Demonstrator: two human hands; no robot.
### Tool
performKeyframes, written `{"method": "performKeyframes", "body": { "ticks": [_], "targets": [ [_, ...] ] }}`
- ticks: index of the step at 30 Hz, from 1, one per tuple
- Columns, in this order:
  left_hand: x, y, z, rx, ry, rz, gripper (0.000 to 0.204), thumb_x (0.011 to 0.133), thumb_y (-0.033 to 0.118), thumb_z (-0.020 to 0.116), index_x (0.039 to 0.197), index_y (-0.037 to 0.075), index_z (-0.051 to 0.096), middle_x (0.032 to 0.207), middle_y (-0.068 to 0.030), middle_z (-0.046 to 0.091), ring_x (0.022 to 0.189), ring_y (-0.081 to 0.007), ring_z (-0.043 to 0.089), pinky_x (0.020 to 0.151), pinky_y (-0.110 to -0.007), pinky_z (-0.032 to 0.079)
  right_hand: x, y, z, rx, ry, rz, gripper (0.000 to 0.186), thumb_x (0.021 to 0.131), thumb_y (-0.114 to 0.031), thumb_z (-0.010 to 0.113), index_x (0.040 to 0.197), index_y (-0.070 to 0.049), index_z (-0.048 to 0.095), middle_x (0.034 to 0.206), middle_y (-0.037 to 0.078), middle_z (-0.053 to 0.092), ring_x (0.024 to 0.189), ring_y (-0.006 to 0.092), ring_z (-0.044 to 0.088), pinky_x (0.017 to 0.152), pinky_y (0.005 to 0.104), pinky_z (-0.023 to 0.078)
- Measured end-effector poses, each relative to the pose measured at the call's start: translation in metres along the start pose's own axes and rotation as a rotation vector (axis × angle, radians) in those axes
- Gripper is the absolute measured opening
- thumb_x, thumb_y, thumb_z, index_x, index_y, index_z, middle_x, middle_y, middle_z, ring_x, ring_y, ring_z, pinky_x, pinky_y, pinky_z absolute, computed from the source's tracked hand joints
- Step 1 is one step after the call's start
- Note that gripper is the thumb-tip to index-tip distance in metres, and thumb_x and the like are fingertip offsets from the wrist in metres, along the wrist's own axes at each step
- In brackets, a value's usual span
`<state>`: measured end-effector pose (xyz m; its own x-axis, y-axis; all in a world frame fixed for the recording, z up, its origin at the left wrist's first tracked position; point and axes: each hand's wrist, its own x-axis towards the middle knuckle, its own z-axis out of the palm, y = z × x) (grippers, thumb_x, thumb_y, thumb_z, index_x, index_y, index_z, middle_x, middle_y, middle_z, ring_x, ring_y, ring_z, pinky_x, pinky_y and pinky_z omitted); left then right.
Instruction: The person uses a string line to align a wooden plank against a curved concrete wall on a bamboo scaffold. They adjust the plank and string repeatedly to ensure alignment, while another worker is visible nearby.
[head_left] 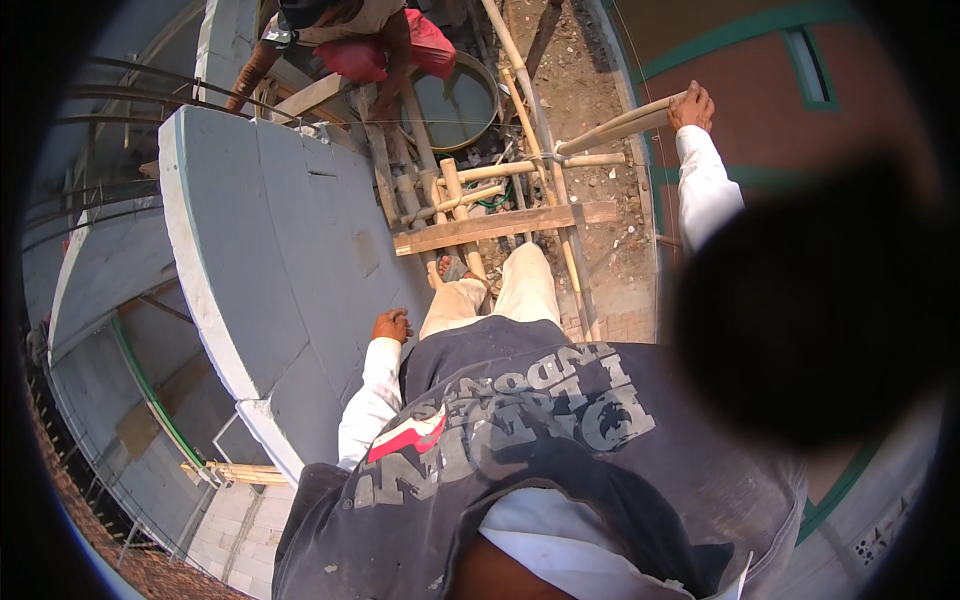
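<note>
My right hand (690, 107), at the end of a stretched arm in a white sleeve, is closed around the outer end of a bamboo pole (620, 127). The pole runs left to an upright bamboo post (546, 130), where it meets other poles at a tied joint. Low beside my left thigh hangs my left hand (393, 325), close to the grey block wall (290, 230). Its fingers are loosely bent, and nothing shows in them. My feet are on bamboo poles; a wooden plank (505, 228) crosses above the poles in front of my legs.
Ahead on the left, another person (345, 35) bends over the wall's far end, near a round tub (450, 105) of greyish liquid. Rubble ground (610, 220) lies below on the right, beside a reddish-brown wall (740, 110) with green trim. Curved dark bars (130, 92) stick out at far left.
</note>
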<state>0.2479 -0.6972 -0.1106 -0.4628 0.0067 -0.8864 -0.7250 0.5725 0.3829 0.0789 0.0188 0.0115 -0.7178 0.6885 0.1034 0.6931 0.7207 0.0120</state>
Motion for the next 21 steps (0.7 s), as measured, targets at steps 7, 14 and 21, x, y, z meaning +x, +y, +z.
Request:
{"method": "performKeyframes", "body": {
  "ticks": [7,14,21],
  "targets": [
    [0.014,-0.023,0.023,-0.17,0.103,0.029,0.03,0.092,0.005,0.046,0.115,-0.003,0.063,0.076,-0.009,0.065,0.058,-0.0146,0.063,0.051,-0.027,0.049,-0.002,-0.003,0.0,0.02,-0.033,0.016,0.059,0.094,-0.028,0.057,0.145,-0.013,0.032,0.151,0.013,0.029,0.141,0.0364,0.022,0.114,0.051,0.029],
    [0.041,-0.044,0.068,-0.428,0.174,0.029,0.029,0.092,0.005,0.047,0.115,-0.004,0.061,0.078,-0.0083,0.065,0.057,-0.013,0.062,0.051,-0.026,0.048,0.01,0.008,0.01,-0.046,0.055,-0.051,0.057,0.092,-0.025,0.06,0.141,-0.011,0.035,0.147,0.012,0.034,0.138,0.0358,0.027,0.112,0.049,0.033],
    [0.108,-0.035,0.113,-0.487,0.304,-0.004,0.028,0.088,0.005,0.048,0.109,-0.006,0.063,0.08,-0.0105,0.067,0.064,-0.0154,0.066,0.056,-0.026,0.051,0.009,0.02,0.022,-0.02,0.116,-0.154,0.057,0.09,-0.024,0.061,0.139,-0.007,0.037,0.141,0.019,0.038,0.132,0.0424,0.033,0.108,0.0503,0.037]
  ]
}}
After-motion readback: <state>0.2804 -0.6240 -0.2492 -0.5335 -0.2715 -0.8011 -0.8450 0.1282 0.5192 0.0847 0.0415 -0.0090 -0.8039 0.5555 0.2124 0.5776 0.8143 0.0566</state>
